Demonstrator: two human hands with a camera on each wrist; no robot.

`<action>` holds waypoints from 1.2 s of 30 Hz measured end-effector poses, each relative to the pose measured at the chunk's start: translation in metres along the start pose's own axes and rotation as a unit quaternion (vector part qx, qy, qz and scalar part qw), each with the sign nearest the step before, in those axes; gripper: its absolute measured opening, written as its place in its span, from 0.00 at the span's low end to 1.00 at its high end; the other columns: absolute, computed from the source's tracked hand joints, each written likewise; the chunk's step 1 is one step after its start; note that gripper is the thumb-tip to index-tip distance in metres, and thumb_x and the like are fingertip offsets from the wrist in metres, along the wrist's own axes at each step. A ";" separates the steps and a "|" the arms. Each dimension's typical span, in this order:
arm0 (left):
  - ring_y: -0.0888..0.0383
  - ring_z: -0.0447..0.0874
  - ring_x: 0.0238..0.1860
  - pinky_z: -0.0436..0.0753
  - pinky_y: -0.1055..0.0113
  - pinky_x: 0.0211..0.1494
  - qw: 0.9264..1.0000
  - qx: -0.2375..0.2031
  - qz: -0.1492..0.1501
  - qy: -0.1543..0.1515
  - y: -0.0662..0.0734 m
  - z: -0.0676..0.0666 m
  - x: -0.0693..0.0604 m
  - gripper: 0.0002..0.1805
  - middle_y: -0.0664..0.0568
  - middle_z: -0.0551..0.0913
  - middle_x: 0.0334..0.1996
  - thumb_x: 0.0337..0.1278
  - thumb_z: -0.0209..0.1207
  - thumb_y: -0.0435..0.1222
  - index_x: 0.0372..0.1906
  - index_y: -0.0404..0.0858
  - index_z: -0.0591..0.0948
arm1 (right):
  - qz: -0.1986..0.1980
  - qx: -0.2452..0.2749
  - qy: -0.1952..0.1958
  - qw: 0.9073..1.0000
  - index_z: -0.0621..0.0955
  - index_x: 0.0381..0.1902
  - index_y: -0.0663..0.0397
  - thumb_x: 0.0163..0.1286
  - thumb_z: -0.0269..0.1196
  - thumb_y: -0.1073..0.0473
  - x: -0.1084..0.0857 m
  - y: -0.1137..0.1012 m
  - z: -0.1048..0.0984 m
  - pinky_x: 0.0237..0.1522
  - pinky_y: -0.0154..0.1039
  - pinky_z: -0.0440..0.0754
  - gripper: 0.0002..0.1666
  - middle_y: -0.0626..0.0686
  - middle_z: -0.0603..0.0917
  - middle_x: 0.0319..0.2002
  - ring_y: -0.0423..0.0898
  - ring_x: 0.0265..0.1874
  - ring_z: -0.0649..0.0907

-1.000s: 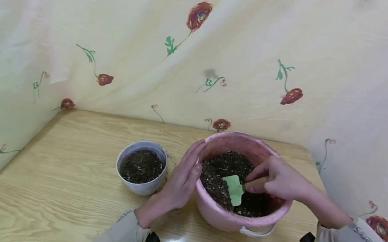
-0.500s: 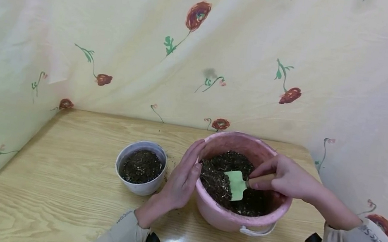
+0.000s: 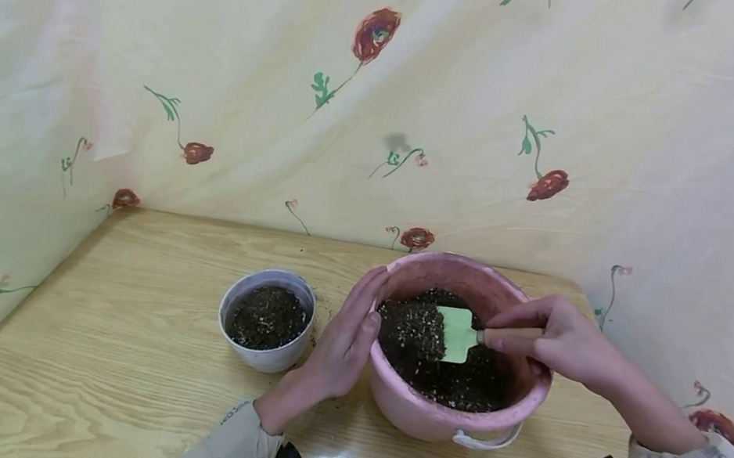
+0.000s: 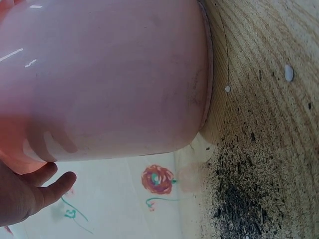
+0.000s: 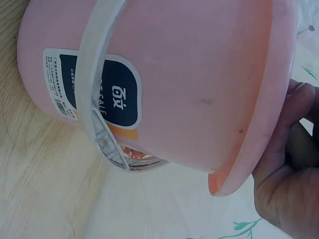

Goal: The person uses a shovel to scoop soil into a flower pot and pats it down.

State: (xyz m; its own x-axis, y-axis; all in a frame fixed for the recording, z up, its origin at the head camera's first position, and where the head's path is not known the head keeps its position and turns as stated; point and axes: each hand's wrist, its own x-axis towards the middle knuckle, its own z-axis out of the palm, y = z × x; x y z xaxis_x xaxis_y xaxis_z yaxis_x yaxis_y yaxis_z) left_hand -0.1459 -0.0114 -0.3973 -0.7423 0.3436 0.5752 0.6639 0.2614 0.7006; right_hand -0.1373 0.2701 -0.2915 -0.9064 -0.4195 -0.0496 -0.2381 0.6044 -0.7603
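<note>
A pink bucket (image 3: 417, 420) holding dark soil (image 3: 457, 385) stands on the table, right of centre in the head view. My left hand (image 3: 345, 340) rests flat against its left side, fingers straight along the rim; the left wrist view shows fingertips (image 4: 57, 189) at the bucket wall. My right hand (image 3: 557, 340) grips the wooden handle of a small trowel (image 3: 456, 336) with a light green blade. Soil lies heaped on the blade's front part, inside the bucket. In the right wrist view, the rim hides part of that hand (image 5: 294, 184).
A whitish pot (image 3: 269, 359) with soil in it stands left of the bucket. The bucket's white handle (image 3: 488, 442) hangs at its front. Soil crumbs (image 4: 239, 209) lie on the wooden table (image 3: 128, 352). A flowered cloth (image 3: 267, 87) hangs behind and at both sides.
My right hand has drawn right and slightly up with the trowel; its blade has turned level and carries soil. The left hand stays against the bucket.
</note>
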 end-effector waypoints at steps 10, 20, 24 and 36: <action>0.51 0.48 0.75 0.54 0.49 0.74 1.000 0.006 0.003 -0.004 0.000 -0.002 0.001 0.32 0.48 0.50 0.76 0.77 0.28 0.50 0.76 0.37 0.53 | -0.005 0.060 0.047 0.997 0.86 0.43 0.62 0.64 0.67 0.59 -0.006 0.001 -0.001 0.11 0.35 0.73 0.13 0.51 0.86 0.25 0.35 0.11 0.74; 0.51 0.47 0.75 0.52 0.53 0.75 1.000 0.012 0.005 -0.011 0.003 -0.006 0.001 0.27 0.46 0.52 0.75 0.76 0.37 0.37 0.75 0.33 0.54 | -0.022 0.078 0.059 0.995 0.86 0.45 0.61 0.65 0.66 0.59 -0.007 -0.002 -0.003 0.14 0.34 0.76 0.14 0.52 0.88 0.39 0.36 0.19 0.79; 0.50 0.48 0.75 0.53 0.52 0.75 1.000 0.021 0.004 -0.017 0.004 -0.009 -0.001 0.27 0.45 0.52 0.75 0.77 0.37 0.37 0.75 0.33 0.54 | -0.024 0.081 0.062 0.994 0.86 0.46 0.59 0.65 0.66 0.59 -0.007 -0.006 -0.004 0.13 0.35 0.75 0.14 0.51 0.88 0.40 0.37 0.18 0.78; 0.46 0.65 0.68 0.64 0.47 0.69 0.999 0.036 0.006 0.018 0.002 -0.025 -0.005 0.27 0.43 0.56 0.74 0.78 0.36 0.42 0.75 0.39 0.55 | -0.013 0.059 0.070 0.996 0.85 0.49 0.58 0.64 0.67 0.54 0.004 -0.027 -0.016 0.13 0.40 0.76 0.18 0.51 0.85 0.22 0.41 0.11 0.73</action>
State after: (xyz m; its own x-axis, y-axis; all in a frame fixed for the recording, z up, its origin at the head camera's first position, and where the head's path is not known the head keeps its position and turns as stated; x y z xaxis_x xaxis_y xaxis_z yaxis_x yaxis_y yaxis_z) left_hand -0.1431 -0.0354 -0.3887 -0.7367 0.3137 0.5990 0.6760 0.3221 0.6628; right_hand -0.1402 0.2623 -0.2607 -0.9421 -0.3307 0.0552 -0.2268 0.5075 -0.8313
